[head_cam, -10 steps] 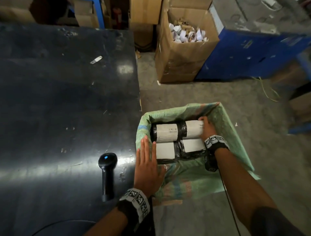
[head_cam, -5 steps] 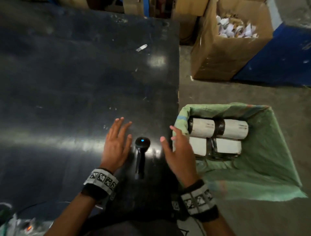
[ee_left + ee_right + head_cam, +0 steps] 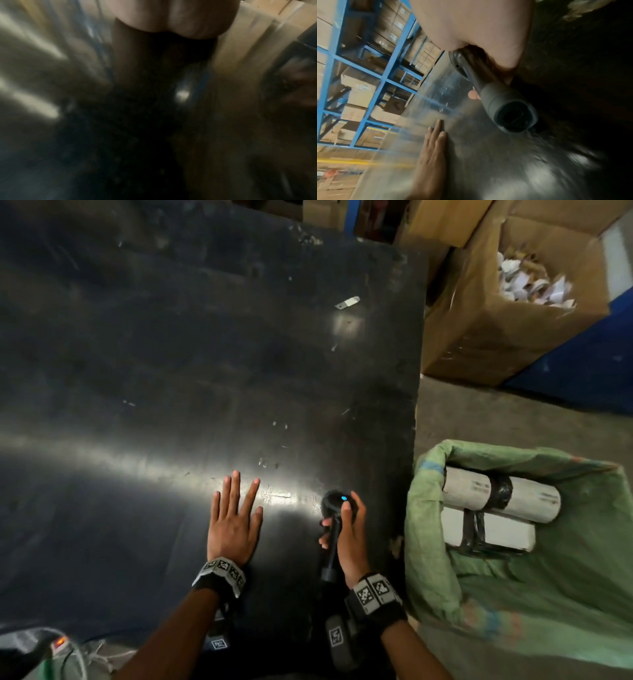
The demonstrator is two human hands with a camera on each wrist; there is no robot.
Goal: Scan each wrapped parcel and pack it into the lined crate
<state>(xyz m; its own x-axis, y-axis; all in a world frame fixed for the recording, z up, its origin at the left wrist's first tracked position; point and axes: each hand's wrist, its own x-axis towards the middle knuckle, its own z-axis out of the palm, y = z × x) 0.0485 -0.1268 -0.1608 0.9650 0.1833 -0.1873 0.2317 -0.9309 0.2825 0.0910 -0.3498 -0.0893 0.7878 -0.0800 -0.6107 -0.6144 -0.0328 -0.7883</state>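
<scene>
Printed lines mark the white labels on the wrapped parcels (image 3: 500,498), yet they are too blurred to read; the wristbands carry square black-and-white code tags and no words. The parcels, white with black tape bands, lie side by side inside the lined crate (image 3: 428,542), whose green woven liner folds over its rim; the crate stands on the floor just beside the worktop's right edge.

Half a second ago both hands hovered with fingers spread on either side of the barcode scanner (image 3: 334,520) as it lay on the worktop. Now the right hand (image 3: 349,537) grasps the scanner's handle, fingers curled round it and thumb up near the blue light on its head. The right wrist view shows the scanner's dark window facing outward. The left hand (image 3: 233,525) lies flat on the worktop with straight fingers, holding nothing. The left wrist view is dark and blurred.

The worktop (image 3: 171,371) is black, glossy, scuffed, with a small white scrap (image 3: 347,302) on it. Beyond stands a cardboard box (image 3: 479,337) of paper scraps, and blue racking (image 3: 359,60) stacked with cartons.
</scene>
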